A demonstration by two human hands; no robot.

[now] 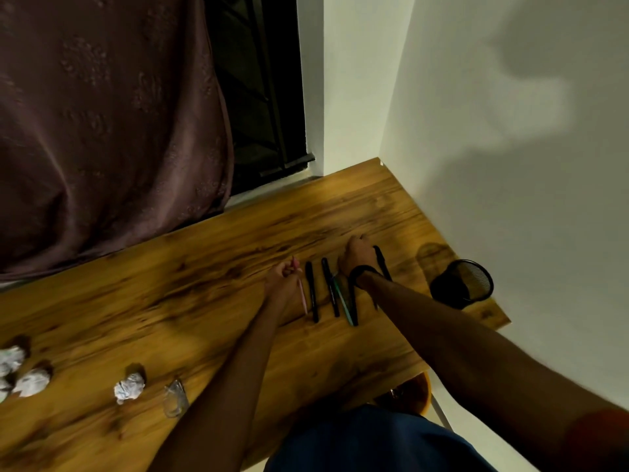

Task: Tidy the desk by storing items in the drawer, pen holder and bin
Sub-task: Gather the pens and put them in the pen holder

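Several pens lie side by side on the wooden desk (211,274): a pink pen (303,298), two black pens (312,291) (329,287), a teal pen (343,301) and another black pen (382,262) further right. My left hand (284,279) is closed around the top end of the pink pen. My right hand (355,255), a black band on its wrist, rests fingers-down among the pens on the right; what it grips is hidden. A black mesh pen holder (463,282) stands empty near the desk's right edge.
Three crumpled paper balls (129,386) (32,381) (10,359) and a pair of clear glasses (175,398) lie at the desk's near left. A dark curtain (102,131) hangs behind. White walls close the right side. An orange bin (413,391) sits below the desk edge.
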